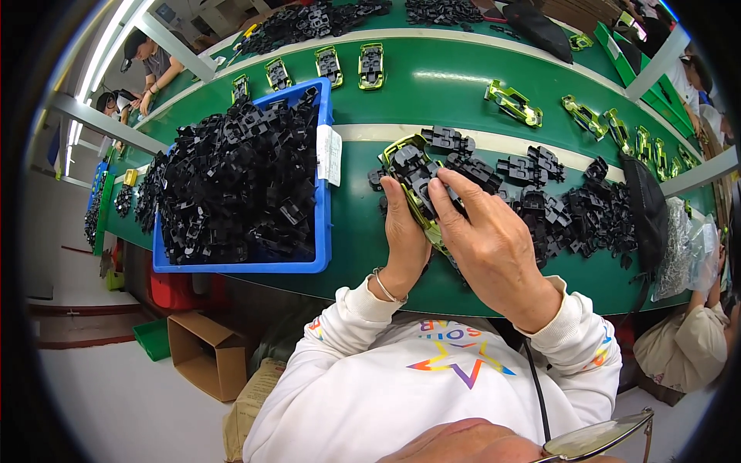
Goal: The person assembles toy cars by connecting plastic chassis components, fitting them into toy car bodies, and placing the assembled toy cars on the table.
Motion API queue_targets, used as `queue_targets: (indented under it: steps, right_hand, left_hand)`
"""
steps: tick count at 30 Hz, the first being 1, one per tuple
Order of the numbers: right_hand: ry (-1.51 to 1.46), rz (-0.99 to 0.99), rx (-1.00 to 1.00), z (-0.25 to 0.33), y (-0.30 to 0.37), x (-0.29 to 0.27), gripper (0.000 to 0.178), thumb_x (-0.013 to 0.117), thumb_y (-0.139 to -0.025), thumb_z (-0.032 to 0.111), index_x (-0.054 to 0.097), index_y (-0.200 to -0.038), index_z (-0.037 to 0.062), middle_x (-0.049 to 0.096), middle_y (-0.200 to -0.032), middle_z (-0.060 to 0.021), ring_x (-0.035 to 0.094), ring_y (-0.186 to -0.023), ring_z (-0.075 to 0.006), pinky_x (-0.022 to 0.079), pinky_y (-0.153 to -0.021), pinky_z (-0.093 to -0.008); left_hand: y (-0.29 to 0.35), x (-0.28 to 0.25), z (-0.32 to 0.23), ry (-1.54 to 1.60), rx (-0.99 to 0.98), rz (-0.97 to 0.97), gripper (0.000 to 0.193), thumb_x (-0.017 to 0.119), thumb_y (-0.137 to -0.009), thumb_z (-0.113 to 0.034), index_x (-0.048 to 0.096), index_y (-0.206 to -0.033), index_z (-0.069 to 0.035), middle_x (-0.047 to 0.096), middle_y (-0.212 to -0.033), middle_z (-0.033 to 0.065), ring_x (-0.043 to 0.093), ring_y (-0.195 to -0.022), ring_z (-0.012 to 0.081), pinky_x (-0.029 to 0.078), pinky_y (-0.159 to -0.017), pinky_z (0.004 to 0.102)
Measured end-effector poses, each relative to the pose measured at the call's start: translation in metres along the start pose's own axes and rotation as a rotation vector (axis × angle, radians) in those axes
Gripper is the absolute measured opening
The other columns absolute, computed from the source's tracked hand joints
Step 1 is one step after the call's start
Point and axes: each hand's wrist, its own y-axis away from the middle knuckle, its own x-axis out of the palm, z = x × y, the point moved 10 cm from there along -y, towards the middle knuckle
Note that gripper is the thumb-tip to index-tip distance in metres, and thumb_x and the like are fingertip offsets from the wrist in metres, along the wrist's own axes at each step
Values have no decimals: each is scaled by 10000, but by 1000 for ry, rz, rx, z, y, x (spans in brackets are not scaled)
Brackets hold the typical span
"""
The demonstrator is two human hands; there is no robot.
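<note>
Over the near edge of the green table, my left hand [404,238] holds a lime-green toy car body [421,219] from its left side, thumb along the edge. A black plastic chassis piece [409,165] lies in the upturned shell. My right hand [500,248] is on the other side, its index and middle fingers pressing on the black piece and the rest curled at the shell. The lower end of the car is partly hidden by my hands. Loose black chassis pieces [545,212] are heaped just right of my right hand.
At left, a blue crate [325,231] brims with black parts. Beyond it, toy cars with black chassis [371,66] stand in a row; green shells [515,103] lie to the right. A black bag [647,204] and clear plastic bag [701,251] border the right side. Co-workers sit around.
</note>
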Motion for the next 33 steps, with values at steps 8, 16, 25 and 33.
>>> queue_targets:
  steps: [8, 16, 25, 33]
  right_hand:
    - [3, 151, 14, 2, 0, 6, 476, 684, -748, 2, 591, -1213, -37, 562, -1246, -187, 646, -865, -279, 509, -738, -359]
    - [131, 172, -19, 6, 2, 12, 444, 660, -750, 32, 605, -1184, -42, 570, -1209, -156, 628, -812, -226, 468, -695, -309]
    - [-378, 72, 193, -48, 10, 6, 237, 666, -842, 21, 709, -1072, 56, 687, -1113, -111, 648, -889, -253, 462, -747, -320]
    - [-1029, 316, 852, -106, 35, 76, 416, 693, -931, 224, 613, -1266, -9, 665, -1074, -41, 592, -894, -75, 489, -786, -241]
  left_hand:
    - [-1, -7, 4, -100, -1, 6, 665, 272, -1009, -630, 561, -1193, -59, 652, -1041, 51, 640, -937, 149, 534, -841, 293]
    - [-7, -9, 17, -181, 11, 160, 644, 352, -1015, -595, 554, -1144, 3, 668, -1092, 128, 650, -923, 204, 528, -868, 338]
    - [-11, -2, 9, -117, -38, 150, 355, 446, -994, -170, 408, -1308, -9, 622, -1227, 183, 645, -1020, 217, 528, -921, 351]
    - [-12, 3, -3, -375, 91, 257, 386, 507, -1026, -183, 380, -1348, -11, 576, -1295, 177, 614, -1111, 198, 529, -937, 322]
